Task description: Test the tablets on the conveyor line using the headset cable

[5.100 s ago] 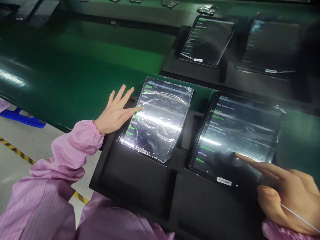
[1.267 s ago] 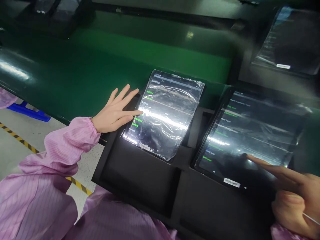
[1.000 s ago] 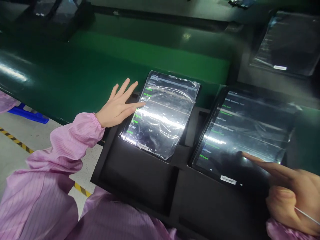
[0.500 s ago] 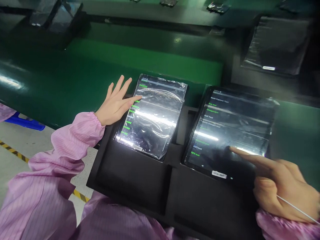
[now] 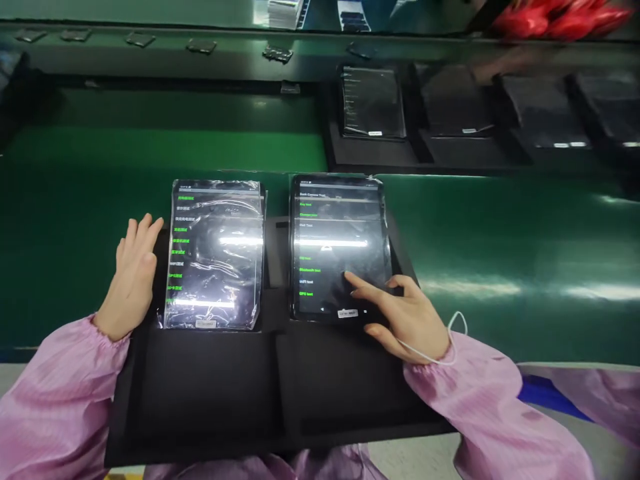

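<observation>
Two lit tablets in clear film lie side by side on a black tray (image 5: pixel 210 387). The left tablet (image 5: pixel 220 267) lists green and white lines in Chinese characters. English test names show on the right tablet (image 5: pixel 330 227). My right hand (image 5: pixel 407 320) has its index finger on or just over the lower part of the right tablet's screen, the other fingers loosely apart and holding nothing. A white cord circles that wrist. Beside the left tablet's left edge, my left hand (image 5: pixel 133 277) is open with its fingers stretched away from me, apart from the screen.
Beneath the tray runs a green work surface (image 5: pixel 465 253). At the back right, a second black tray (image 5: pixel 355 153) carries several dark film-wrapped tablets (image 5: pixel 373 103). Small dark packets (image 5: pixel 277 53) line a far ledge, with red items (image 5: pixel 555 20) beyond at the upper right.
The view has swung right and levelled. My left hand has come off the left tablet's screen to its side. The right hand stays at the right tablet's lower screen, its fingers now more spread.
</observation>
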The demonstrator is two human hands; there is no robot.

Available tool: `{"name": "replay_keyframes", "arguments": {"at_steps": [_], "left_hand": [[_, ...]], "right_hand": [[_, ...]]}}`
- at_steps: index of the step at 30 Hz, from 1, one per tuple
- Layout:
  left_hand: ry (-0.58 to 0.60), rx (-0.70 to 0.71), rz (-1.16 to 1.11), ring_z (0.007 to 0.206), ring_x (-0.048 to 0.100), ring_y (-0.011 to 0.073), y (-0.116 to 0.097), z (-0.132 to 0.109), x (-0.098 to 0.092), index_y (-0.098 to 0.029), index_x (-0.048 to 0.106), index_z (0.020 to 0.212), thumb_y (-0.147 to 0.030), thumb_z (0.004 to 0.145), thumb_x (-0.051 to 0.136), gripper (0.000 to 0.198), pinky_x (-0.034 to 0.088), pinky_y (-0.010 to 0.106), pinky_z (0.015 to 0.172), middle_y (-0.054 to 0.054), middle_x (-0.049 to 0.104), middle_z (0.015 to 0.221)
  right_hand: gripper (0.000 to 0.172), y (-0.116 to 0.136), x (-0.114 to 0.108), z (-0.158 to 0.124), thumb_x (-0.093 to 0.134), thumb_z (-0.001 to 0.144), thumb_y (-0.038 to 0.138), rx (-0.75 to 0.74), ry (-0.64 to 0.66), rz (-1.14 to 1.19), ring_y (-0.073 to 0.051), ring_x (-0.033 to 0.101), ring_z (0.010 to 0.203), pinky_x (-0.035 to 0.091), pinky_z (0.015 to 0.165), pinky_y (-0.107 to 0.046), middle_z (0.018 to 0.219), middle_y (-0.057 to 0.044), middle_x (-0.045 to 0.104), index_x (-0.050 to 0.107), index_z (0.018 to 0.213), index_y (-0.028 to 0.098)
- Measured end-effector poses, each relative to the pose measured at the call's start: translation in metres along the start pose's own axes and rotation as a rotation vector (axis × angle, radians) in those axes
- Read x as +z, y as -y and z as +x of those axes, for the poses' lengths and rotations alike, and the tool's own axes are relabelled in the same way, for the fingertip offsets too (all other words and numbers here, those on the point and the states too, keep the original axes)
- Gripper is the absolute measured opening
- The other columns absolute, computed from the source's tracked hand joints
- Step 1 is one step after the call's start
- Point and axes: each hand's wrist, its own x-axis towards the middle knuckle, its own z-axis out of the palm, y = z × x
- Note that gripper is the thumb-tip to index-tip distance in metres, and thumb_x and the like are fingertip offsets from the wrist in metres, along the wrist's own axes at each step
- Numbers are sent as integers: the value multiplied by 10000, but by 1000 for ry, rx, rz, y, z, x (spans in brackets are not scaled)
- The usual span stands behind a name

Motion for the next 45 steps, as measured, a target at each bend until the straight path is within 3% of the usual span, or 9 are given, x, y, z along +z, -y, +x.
{"name": "replay_keyframes", "arguments": {"at_steps": [5,13,17,21,24,27,34,39,45], "left_hand": [[-41,-32,-29,1539,64,255,2,1,2,-418,164,1554,-492,1035,137,524,115,555,1255,-65,168,1655],[-64,-20,-7,1536,103,249,8,4,6,-262,259,1555,-523,1029,139,599,135,562,1242,59,252,1633],[-57,-9,-7,1536,106,239,8,5,6,-271,275,1548,-529,1025,147,597,143,557,1242,55,265,1629],[-60,-9,-7,1536,110,236,8,6,5,-272,293,1542,-543,1020,151,605,148,549,1243,57,274,1626],[-63,-25,-8,1536,108,235,8,6,4,-277,301,1539,-547,1019,152,605,147,547,1243,54,278,1625],[-69,-23,-15,1535,116,235,8,6,4,-267,317,1534,-550,1018,154,610,146,538,1245,61,291,1619],[-68,-18,-20,1535,115,232,8,7,3,-268,320,1532,-556,1017,149,614,135,541,1246,55,294,1618],[-60,-21,-11,1536,113,233,8,6,3,-262,318,1532,-558,1016,147,619,150,543,1242,62,289,1620],[-67,-28,-17,1535,117,232,9,6,3,-256,334,1524,-554,1019,147,616,139,535,1246,60,293,1618]], "right_hand": [[474,14,-3,-7,204,1053,471,-8,30,70,-138,624,575,413,857,-400,1227,-190,676,540,1147,151],[451,20,-3,-16,242,1055,461,-43,9,171,-135,637,555,415,877,-414,1138,-171,718,552,1134,142],[454,14,-8,-10,208,1061,453,-58,-30,158,-127,630,551,425,854,-409,1137,-157,722,543,1112,150],[500,1,-12,14,164,1050,484,19,-37,19,-151,599,570,422,804,-398,1207,-165,692,524,1154,153],[513,-4,-9,24,174,1048,483,60,-55,-35,-157,543,519,403,774,-401,1139,-131,723,502,1247,144],[483,-3,-4,18,207,1058,448,23,-42,13,-152,565,513,389,798,-411,1036,-98,752,472,1313,136],[447,7,-5,6,225,1067,427,-96,-69,167,-131,639,582,405,818,-395,1037,-114,754,562,1121,139],[456,3,-7,14,214,1060,437,1,-34,52,-140,600,536,391,803,-427,1223,-195,677,533,1142,122],[411,3,-1,8,265,1056,416,-24,-56,125,-154,629,543,403,839,-430,1114,-118,733,542,1208,153]]}}
